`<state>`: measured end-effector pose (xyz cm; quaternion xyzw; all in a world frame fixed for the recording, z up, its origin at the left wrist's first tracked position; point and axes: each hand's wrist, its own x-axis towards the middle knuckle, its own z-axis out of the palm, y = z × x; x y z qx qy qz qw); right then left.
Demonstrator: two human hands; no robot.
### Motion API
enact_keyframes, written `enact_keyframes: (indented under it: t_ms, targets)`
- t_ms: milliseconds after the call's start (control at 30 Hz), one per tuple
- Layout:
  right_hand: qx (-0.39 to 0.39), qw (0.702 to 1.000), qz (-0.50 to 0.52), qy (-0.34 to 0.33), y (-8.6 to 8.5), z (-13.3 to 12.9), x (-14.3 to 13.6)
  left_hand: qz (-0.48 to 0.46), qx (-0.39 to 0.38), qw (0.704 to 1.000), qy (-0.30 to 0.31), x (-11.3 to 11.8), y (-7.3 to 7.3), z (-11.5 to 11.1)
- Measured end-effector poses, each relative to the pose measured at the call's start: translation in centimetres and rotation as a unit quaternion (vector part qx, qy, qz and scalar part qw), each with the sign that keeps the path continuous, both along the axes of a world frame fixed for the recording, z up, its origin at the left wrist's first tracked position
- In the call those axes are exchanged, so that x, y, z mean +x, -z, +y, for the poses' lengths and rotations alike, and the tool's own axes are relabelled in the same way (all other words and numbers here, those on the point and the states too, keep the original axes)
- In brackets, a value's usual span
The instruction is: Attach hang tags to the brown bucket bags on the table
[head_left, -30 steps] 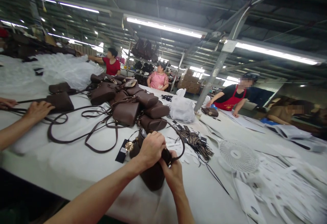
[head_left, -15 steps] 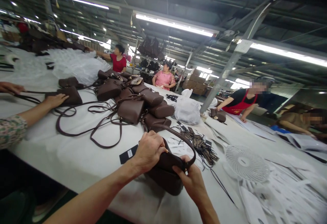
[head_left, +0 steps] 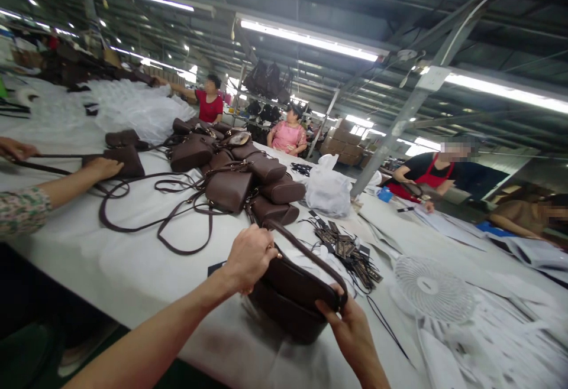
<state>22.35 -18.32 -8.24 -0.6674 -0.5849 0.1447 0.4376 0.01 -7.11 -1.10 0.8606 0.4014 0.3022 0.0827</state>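
A dark brown handbag stands on the white-covered table right in front of me, its strap arching over the top. My left hand is closed in a pinch at the left end of the bag's zipped top, where a small gold-coloured zipper pull shows at the fingers. Around the right end of the bag curls my right hand, thumb on the upper edge by the strap's base. A black tag card lies partly hidden behind my left wrist.
Brown handbags with looping straps are heaped just beyond. Hang tags lie right of my bag, near a white fan and a white plastic bag. A co-worker's hand holds another bag at left. Other people work along the table.
My left hand has slid left along the bag's top to its left end. My right hand has shifted slightly right and down. The right-hand co-worker has lifted a bag from the table.
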Motion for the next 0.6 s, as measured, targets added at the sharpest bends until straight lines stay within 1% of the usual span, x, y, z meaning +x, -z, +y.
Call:
enact_keyframes:
  t_ms: [67, 100, 200, 267, 333, 400, 467, 533, 600]
  targets:
    - [-0.003, 1.000, 0.012, -0.026, 0.3, 0.1, 0.9, -0.028, -0.015, 0.999, 0.019, -1.1, -0.1, -0.2]
    - [-0.007, 0.999, 0.014, -0.042, 0.1, 0.3, 1.4, -0.042, -0.019, 0.998, 0.031, -1.5, -0.2, -0.4]
    - [-0.042, 0.994, 0.019, -0.095, -1.6, 1.3, 2.6, -0.112, -0.032, 0.991, 0.061, -2.2, -0.8, -1.3]
    - [-0.069, 0.990, 0.020, -0.121, -2.9, 2.1, 3.3, -0.163, -0.044, 0.981, 0.097, -2.5, -0.4, -1.7]
    - [-0.087, 0.989, 0.011, -0.119, -3.4, 2.8, 3.9, -0.204, -0.070, 0.965, 0.148, -2.9, 0.7, -1.8]
    - [-0.095, 0.991, 0.005, -0.093, -3.0, 3.3, 4.5, -0.243, -0.112, 0.945, 0.186, -3.5, 2.5, -1.7]
    - [-0.093, 0.993, 0.023, -0.071, -1.9, 3.2, 4.8, -0.296, -0.158, 0.921, 0.197, -3.8, 4.2, -1.4]
    - [-0.075, 0.996, 0.039, -0.042, -0.8, 2.5, 4.8, -0.345, -0.202, 0.896, 0.191, -3.9, 5.5, -0.9]
    - [-0.021, 0.999, -0.005, 0.029, -0.3, 1.6, 3.9, -0.364, -0.226, 0.882, 0.194, -3.8, 6.1, -0.7]
